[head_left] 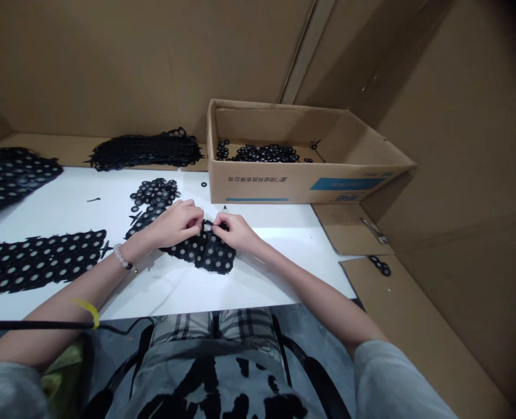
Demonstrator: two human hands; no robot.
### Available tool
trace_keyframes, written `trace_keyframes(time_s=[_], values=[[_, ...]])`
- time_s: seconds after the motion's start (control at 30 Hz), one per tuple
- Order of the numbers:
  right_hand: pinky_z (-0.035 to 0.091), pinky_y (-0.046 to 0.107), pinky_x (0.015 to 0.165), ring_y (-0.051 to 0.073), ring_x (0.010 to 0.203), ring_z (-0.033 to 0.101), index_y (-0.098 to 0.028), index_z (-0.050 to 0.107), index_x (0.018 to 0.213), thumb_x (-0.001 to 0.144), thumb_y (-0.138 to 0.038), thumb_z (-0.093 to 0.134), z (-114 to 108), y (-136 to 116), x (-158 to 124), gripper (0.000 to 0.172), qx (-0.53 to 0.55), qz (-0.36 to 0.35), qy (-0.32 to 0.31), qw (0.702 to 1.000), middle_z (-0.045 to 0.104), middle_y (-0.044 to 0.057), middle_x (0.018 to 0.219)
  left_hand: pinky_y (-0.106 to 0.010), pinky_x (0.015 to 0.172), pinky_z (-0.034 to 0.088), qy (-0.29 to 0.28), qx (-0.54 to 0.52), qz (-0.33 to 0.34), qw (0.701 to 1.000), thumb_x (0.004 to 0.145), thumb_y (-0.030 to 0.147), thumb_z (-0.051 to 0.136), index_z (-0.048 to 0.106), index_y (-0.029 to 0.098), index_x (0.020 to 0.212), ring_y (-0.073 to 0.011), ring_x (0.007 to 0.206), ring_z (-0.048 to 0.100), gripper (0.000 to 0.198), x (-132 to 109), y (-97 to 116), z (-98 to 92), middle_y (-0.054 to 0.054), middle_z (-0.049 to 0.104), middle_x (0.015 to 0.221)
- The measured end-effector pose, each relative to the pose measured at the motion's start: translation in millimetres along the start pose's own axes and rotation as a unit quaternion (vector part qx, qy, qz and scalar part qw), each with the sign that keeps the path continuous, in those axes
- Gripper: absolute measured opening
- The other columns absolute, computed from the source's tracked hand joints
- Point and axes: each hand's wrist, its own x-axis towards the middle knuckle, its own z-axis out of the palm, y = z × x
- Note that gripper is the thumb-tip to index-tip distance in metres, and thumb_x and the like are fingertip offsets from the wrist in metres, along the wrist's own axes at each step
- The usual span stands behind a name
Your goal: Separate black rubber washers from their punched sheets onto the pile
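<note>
From the head camera, the left hand (175, 224) and right hand (236, 230) sit close together, fingers pinched on the top edge of a black punched rubber sheet (203, 251), which lies near the middle of the white surface (258, 273); neither hand is released. (The sheet looks light and floppy, so it should bend and stretch rather than hold its shape.) The thin webs between the holes seem likeliest to tear, so the firmest hold is probably right at a ring's rim. Loose black rubber rings (155, 192) lie heaped beyond the left hand, more sit in a cardboard box (258, 186), and further sheets (35, 262) lie to the left.
</note>
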Motion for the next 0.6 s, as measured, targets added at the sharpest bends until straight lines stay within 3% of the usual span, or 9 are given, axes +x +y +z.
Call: trace_keyframes(time_s=[0.23,0.43,0.6], values=[[0.045,0.027,0.076,0.015,0.079,0.062,-0.017,0.065,0.081,0.082,-0.031,0.055,0,0,-1,0.018,0.068,-0.002,-0.021,0.997,0.069,0.002,0.081,-0.033,0.071,0.033,0.015,0.064,0.060,0.996,0.086,0.020,0.045,0.042,0.019,0.069,-0.0186,0.075,0.046,0.018,0,12,5.8,0.000,0.051,0.065],[0.047,0.025,0.072,0.014,0.073,0.063,-0.016,0.064,0.074,0.075,-0.021,0.058,0,1,-2,0.008,0.064,0.003,-0.031,0.997,0.068,0.002,0.075,-0.034,0.071,0.034,0.007,0.082,0.057,0.995,0.087,0.021,0.045,0.044,0.019,0.070,-0.0192,0.077,0.048,0.018,-1,18,9.2,-0.002,0.054,0.067],[0.043,0.023,0.064,0.012,0.066,0.059,-0.017,0.062,0.067,0.071,-0.020,0.059,0,0,-2,0.006,-0.002,0.027,-0.014,1.000,0.065,0.000,0.067,-0.035,0.071,0.035,0.015,0.098,0.050,0.994,0.084,0.020,0.047,0.046,0.019,0.069,-0.0200,0.078,0.049,0.015,-1,17,11.6,-0.002,0.055,0.067]])
